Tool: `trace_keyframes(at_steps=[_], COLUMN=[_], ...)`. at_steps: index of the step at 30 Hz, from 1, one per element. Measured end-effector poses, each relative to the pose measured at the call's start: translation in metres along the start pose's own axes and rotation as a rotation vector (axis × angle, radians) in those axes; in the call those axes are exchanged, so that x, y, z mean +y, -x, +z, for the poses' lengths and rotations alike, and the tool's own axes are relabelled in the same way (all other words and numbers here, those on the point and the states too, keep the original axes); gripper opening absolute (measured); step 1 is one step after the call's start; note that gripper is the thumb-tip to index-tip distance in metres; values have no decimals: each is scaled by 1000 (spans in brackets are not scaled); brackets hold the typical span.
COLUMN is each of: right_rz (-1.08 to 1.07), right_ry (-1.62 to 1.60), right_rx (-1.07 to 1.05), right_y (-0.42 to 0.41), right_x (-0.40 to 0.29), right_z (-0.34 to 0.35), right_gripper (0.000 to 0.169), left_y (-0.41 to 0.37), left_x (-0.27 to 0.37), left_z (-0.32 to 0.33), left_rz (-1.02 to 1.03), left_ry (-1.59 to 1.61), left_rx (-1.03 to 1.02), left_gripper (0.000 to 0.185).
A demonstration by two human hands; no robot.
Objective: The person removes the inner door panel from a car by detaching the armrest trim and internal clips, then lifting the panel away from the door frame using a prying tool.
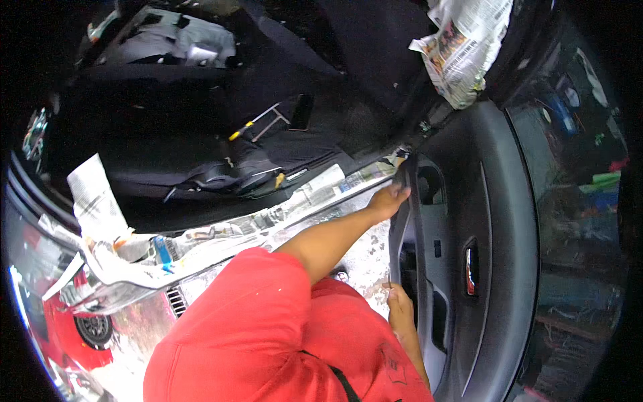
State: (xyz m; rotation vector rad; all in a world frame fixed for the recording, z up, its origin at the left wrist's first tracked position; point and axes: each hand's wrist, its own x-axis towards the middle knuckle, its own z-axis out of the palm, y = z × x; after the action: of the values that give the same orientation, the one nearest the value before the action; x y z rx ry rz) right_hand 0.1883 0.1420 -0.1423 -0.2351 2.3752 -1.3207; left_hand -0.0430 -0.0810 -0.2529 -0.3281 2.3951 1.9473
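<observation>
A dark car door trim panel (454,216) stands to my right, with a chrome inner handle (470,269) and a speaker opening (430,185). My left hand (389,202) reaches across to the panel's lower edge near the hinge side, its fingers curled at that edge and slightly blurred. Lower down along the same edge is my right hand (401,309), thumb and fingertips close together. Whether something thin is between them is too small to tell. Newspaper (321,188) covers the door sill to the left of my left hand.
Inside the dark car lie a phone (301,113), a yellow-handled tool (241,130) and a T-shaped metal tool (271,124). More newspaper (459,55) wraps a part above the door hinge. A red car (75,321) and a floor grate (177,301) are at lower left.
</observation>
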Motion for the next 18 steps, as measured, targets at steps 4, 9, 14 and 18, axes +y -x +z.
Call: trace_keyframes(at_steps=[4,9,14,18], right_rz=[205,394,56,139], right_ry=[-111,-262,-7,49], right_rx=[-152,-240,-137,-199], right_y=[8,-11,-53,-127], right_x=[36,12,37,63], right_z=[32,64,103,148], right_gripper=[29,23,26,18], left_y=[93,151,104,7], left_x=[-86,-169,-130,-88], left_z=[-84,-245,-374,-420], left_rz=[-108,-418,-418,-426], left_ry=[-295,-219,-384,-865], left_rx=[-130,293,442,384], left_gripper=[34,18,25,63])
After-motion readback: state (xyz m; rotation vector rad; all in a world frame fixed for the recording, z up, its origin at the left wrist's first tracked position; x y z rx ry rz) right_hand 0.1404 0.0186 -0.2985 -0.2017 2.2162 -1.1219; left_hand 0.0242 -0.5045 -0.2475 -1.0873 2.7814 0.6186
